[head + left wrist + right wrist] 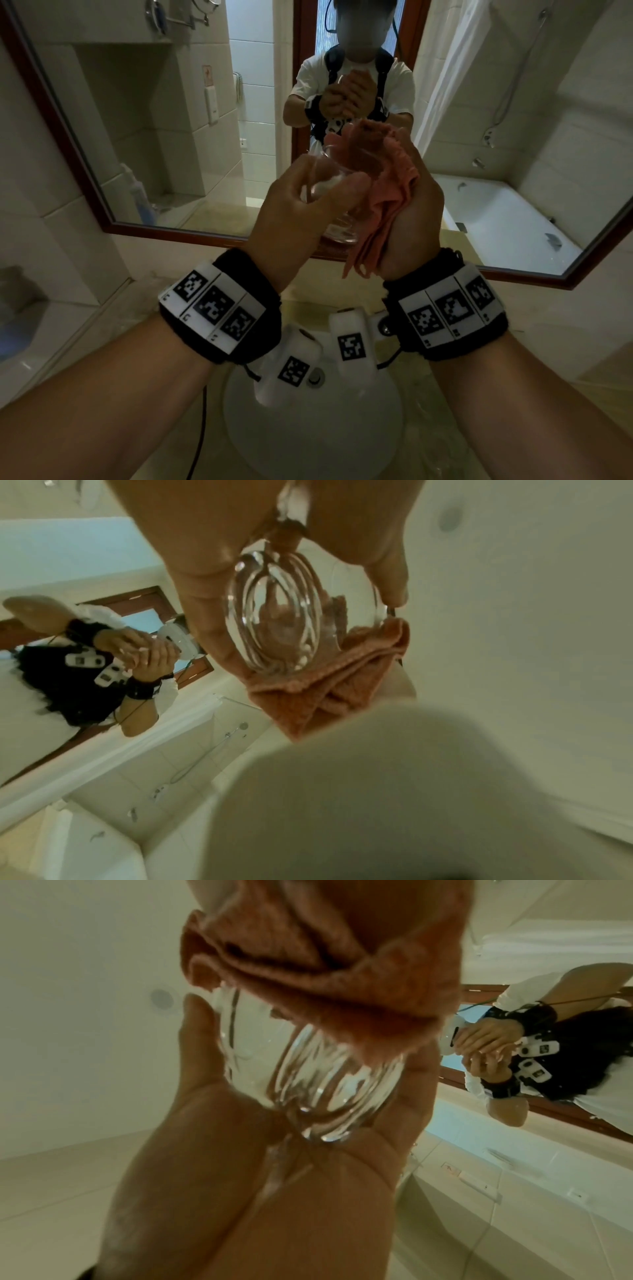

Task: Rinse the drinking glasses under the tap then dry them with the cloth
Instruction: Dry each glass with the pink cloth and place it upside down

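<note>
1. Gripping from the left, the left hand [294, 205] curls fingers and thumb round a clear, smooth, ribbed drinking glass [337, 205] held up before the mirror [113, 219], above the round white basin [308, 428].
2. Bunched in the right hand [411, 219], a pink, nubby cloth [376, 185] is pressed into the glass's mouth.
3. Only the right wrist view shows water droplets and the thick base against the left palm.

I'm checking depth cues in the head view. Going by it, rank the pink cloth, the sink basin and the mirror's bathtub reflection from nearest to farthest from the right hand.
1. Pink cloth: gripped in the right hand.
2. Sink basin: below the wrists, toward the person.
3. Bathtub reflection: in the mirror, far right.
</note>
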### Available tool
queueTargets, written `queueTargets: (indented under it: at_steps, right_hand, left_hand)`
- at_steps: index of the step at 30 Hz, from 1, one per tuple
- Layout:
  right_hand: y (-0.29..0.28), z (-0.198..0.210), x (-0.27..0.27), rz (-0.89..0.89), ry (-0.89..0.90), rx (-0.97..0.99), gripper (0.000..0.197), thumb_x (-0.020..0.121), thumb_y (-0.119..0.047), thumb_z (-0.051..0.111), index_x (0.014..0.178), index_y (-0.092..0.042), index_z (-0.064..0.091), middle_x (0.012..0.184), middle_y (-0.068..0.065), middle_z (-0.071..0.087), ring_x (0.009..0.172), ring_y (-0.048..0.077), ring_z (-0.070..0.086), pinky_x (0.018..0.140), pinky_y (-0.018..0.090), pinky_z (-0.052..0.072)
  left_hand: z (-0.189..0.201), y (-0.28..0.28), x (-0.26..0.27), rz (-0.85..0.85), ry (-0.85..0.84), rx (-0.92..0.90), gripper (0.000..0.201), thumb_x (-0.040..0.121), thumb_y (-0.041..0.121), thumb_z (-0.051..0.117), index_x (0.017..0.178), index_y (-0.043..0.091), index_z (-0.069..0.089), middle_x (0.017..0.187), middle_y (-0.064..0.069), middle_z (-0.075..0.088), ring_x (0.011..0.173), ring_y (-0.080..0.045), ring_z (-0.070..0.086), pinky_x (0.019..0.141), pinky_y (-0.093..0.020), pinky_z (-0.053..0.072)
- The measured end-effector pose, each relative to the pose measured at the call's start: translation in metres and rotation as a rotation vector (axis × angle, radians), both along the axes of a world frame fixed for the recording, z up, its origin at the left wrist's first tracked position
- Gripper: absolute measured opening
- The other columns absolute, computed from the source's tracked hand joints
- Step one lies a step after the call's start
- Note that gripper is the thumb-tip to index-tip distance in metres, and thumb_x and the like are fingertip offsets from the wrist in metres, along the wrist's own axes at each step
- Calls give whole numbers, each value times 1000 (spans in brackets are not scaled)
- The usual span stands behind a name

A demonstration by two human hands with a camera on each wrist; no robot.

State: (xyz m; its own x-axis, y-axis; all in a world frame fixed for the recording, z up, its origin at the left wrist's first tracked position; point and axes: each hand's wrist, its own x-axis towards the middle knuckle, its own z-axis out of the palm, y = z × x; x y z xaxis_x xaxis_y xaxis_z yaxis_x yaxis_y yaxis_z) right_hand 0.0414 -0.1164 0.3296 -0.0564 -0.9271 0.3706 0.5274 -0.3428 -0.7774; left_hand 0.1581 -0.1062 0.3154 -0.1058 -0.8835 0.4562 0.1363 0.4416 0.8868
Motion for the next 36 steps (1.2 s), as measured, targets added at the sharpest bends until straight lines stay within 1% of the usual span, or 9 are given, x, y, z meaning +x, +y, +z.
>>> queueTargets:
  at_steps: [5,9,11,14,19,24,28,32,36]
  right_hand:
    - [4,-5,6,37,35,29,49,83,-35,59,121,-4,59,116,21,61,110,34,56,102,47,44]
    - [7,-14,0,99,102,-49,28,102,-17,37,128,-7,45,94,-3,70,71,3,69,64,18,55]
    - [11,-16,4,65,148,-104,42,98,-19,38,138,-8,34,111,7,58,75,1,69,66,17,55]
    - [11,-18,8,51,191,-159,45,98,-23,33,139,-3,29,105,9,51,75,-2,66,68,15,53]
    - [8,-13,13,-14,238,-149,36,96,-37,34,119,-12,47,89,7,51,79,16,57,74,24,53]
    - [9,-6,17,-26,126,-77,41,92,-51,45,100,-15,63,88,11,65,84,25,64,87,39,52]
    - [4,-9,20,-25,58,-2,71,51,-76,79,87,-15,72,102,24,58,96,40,55,100,66,40]
    - [7,-5,18,-154,220,18,43,92,-52,49,93,-15,71,90,14,66,93,39,63,99,64,48]
    - [6,-9,18,-131,256,5,42,111,-30,26,98,-15,63,77,-1,67,71,14,67,74,26,57]
  left_hand:
    - [0,4,-4,-60,91,154,52,89,51,61,112,5,59,70,10,68,60,-5,65,57,-19,49]
    - [2,0,-1,80,104,251,53,94,62,46,113,13,55,69,9,71,66,-9,69,63,-32,52]
    - [3,-1,1,121,72,258,62,92,70,41,109,11,56,74,3,71,71,-15,70,68,-38,55]
    - [4,0,3,118,25,231,78,83,77,35,113,9,61,96,-11,74,92,-28,72,87,-51,57]
    - [2,4,3,28,70,158,65,76,67,60,107,10,58,90,-2,69,82,-17,70,73,-33,56]
    - [0,4,9,-23,105,119,71,67,58,74,116,8,58,106,-10,64,86,-20,67,75,-38,53]
    - [-3,6,14,-161,116,102,60,73,52,79,114,12,62,97,-5,70,84,-21,68,77,-40,54]
    - [-6,6,15,-142,167,126,41,93,35,60,121,6,58,88,2,73,77,-16,70,69,-31,54]
    - [-8,10,16,-107,84,162,20,104,21,48,113,4,46,74,10,60,59,4,63,56,-10,47]
